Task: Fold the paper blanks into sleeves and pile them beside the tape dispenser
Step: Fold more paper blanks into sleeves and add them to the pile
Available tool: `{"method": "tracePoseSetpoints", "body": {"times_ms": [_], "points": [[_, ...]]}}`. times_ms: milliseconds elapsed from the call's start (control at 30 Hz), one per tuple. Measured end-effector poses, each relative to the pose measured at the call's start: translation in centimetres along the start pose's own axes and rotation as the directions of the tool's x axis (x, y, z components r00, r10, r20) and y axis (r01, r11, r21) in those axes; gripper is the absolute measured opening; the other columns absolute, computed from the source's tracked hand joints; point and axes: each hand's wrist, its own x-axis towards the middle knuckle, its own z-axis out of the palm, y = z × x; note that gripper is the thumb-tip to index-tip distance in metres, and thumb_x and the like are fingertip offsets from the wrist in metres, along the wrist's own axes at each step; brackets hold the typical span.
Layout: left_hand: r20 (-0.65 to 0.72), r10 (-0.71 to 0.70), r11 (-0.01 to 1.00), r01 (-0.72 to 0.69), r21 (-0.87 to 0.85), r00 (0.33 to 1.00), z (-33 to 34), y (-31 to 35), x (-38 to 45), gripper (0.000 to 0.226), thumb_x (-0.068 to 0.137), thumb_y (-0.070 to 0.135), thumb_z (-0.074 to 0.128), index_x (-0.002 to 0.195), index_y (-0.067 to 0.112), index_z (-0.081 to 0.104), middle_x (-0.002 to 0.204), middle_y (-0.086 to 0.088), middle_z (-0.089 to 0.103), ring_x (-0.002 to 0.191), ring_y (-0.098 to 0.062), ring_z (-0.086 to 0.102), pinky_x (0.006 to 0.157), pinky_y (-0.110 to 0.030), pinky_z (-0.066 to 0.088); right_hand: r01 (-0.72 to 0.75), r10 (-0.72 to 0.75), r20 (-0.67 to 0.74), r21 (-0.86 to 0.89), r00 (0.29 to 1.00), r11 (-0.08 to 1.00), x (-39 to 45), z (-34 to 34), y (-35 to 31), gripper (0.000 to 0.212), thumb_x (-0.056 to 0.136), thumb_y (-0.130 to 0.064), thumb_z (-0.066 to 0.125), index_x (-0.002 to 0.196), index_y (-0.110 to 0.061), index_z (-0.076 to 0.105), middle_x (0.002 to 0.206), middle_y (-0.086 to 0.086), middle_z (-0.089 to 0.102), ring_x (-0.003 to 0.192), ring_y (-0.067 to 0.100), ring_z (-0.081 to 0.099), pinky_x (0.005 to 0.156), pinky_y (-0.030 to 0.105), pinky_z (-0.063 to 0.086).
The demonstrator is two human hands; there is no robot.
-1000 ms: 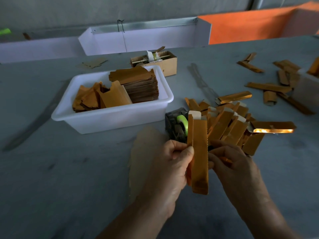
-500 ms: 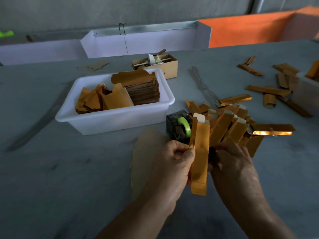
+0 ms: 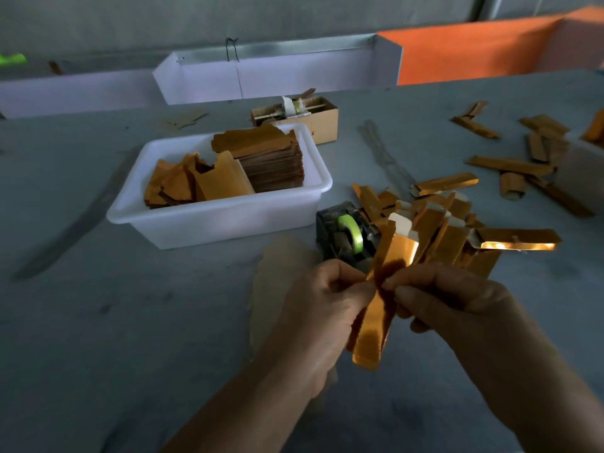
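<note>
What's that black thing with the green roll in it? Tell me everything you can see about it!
It's the tape dispenser: a small, dark, blocky holder that looks like plastic, carrying a bright green roll of tape upright in its middle. It sits on the grey table, just in front of the white tub's right corner. The pile of folded golden sleeves lies against its right side. The sleeve being held hides its near right edge.

Both forearms bare, no sleeves; left hand (image 3: 322,308) & right hand (image 3: 457,308) ungloved.
</note>
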Motion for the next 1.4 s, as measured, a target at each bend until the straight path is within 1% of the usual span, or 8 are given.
{"method": "tracePoseSetpoints", "body": {"times_ms": [167, 367, 500, 767, 1000, 1200, 1300, 1400], "points": [[0.030, 0.026, 0.999, -0.027, 0.023, 0.999, -0.7, 0.3, -0.5, 0.008, 0.088, 0.019, 0.064, 0.083, 0.013, 0.066, 0.056, 0.004, 0.064, 0.045, -0.005, 0.055, 0.043, -0.018, 0.041, 0.091, -0.094, -0.003, -0.199, 0.996, 0.976, 0.1, 0.4, -0.4, 0.021, 0.076, -0.027, 0.061, 0.086, -0.044, 0.069, 0.080, -0.014, 0.069, 0.074, 0.003, 0.062, 0.060, 0.013, 0.047], [0.054, 0.023, 1.000, -0.024, 0.005, 0.998, -0.9, 0.0, -0.6, 0.006, 0.087, 0.018, 0.066, 0.083, 0.017, 0.070, 0.079, -0.004, 0.074, 0.078, -0.021, 0.072, 0.078, -0.044, 0.059, 0.042, -0.070, -0.069, -0.341, 0.995, 0.939, 0.4, 0.7, -0.2, 0.054, 0.079, -0.019, 0.069, 0.120, -0.042, 0.043, 0.082, -0.019, 0.067, 0.073, -0.002, 0.063, 0.063, 0.019, 0.046], [0.099, 0.010, 0.998, -0.004, -0.060, 0.995, -1.0, 0.1, -0.8, 0.008, 0.088, 0.014, 0.065, 0.081, 0.015, 0.070, 0.076, -0.004, 0.074, 0.071, -0.016, 0.073, 0.065, -0.028, 0.058, 0.033, -0.071, -0.092, -0.359, 0.993, 0.933, 0.4, 0.9, -0.2, 0.049, 0.078, -0.022, 0.070, 0.111, -0.041, 0.040, 0.083, -0.026, 0.065, 0.072, -0.006, 0.061, 0.057, 0.012, 0.047], [0.142, -0.036, 0.999, 0.040, -0.027, 0.989, -1.0, 0.2, -1.1, 0.007, 0.090, 0.020, 0.063, 0.088, 0.016, 0.069, 0.082, 0.000, 0.075, 0.078, -0.014, 0.073, 0.073, -0.028, 0.059, 0.030, -0.073, -0.085, -0.426, 0.994, 0.904, 0.3, 1.0, -0.1, 0.043, 0.077, -0.025, 0.070, 0.104, -0.038, 0.040, 0.068, -0.012, 0.066, 0.072, -0.011, 0.059, 0.063, 0.004, 0.045], [0.026, 0.040, 0.998, -0.039, -0.048, 0.999, -0.5, -0.7, -1.3, 0.014, 0.091, 0.015, 0.060, 0.080, 0.012, 0.069, 0.072, -0.004, 0.073, 0.069, -0.016, 0.072, 0.064, -0.027, 0.058, 0.004, -0.079, -0.128, -0.506, 0.989, 0.862, -0.1, 1.5, -0.4, 0.036, 0.080, -0.024, 0.069, 0.103, -0.034, 0.044, 0.070, -0.010, 0.065, 0.070, -0.006, 0.060, 0.061, 0.003, 0.044], [-0.153, 0.196, 0.980, -0.187, 0.069, 0.969, 0.8, -1.5, -1.4, 0.020, 0.088, 0.013, 0.064, 0.075, 0.028, 0.068, 0.062, 0.003, 0.070, 0.058, -0.014, 0.070, 0.055, -0.032, 0.059, -0.005, -0.128, -0.147, -0.673, 0.981, 0.739, -0.8, 2.2, -1.9, 0.027, 0.086, -0.036, 0.057, 0.097, -0.034, 0.032, 0.078, -0.012, 0.059, 0.069, 0.003, 0.057, 0.062, 0.025, 0.051], [-0.187, 0.294, 0.953, -0.273, 0.130, 0.937, 1.2, -2.1, -1.7, 0.019, 0.086, 0.013, 0.065, 0.077, 0.029, 0.067, 0.062, 0.004, 0.070, 0.057, -0.011, 0.068, 0.051, -0.024, 0.052, -0.003, -0.155, -0.144, -0.742, 0.977, 0.670, -0.9, 2.3, -2.5, 0.033, 0.084, -0.043, 0.057, 0.093, -0.035, 0.026, 0.076, -0.013, 0.056, 0.064, 0.004, 0.053, 0.054, 0.020, 0.044], [-0.217, 0.314, 0.949, -0.299, 0.098, 0.924, 0.8, -2.3, -1.9, 0.016, 0.087, 0.015, 0.066, 0.076, 0.027, 0.066, 0.063, 0.002, 0.071, 0.059, -0.013, 0.069, 0.054, -0.030, 0.054, -0.028, -0.130, -0.133, -0.797, 0.982, 0.603, -1.0, 2.0, -2.8, 0.038, 0.076, -0.059, 0.054, 0.088, -0.032, 0.030, 0.062, -0.012, 0.049, 0.050, 0.001, 0.044, 0.044, 0.018, 0.032]]}}
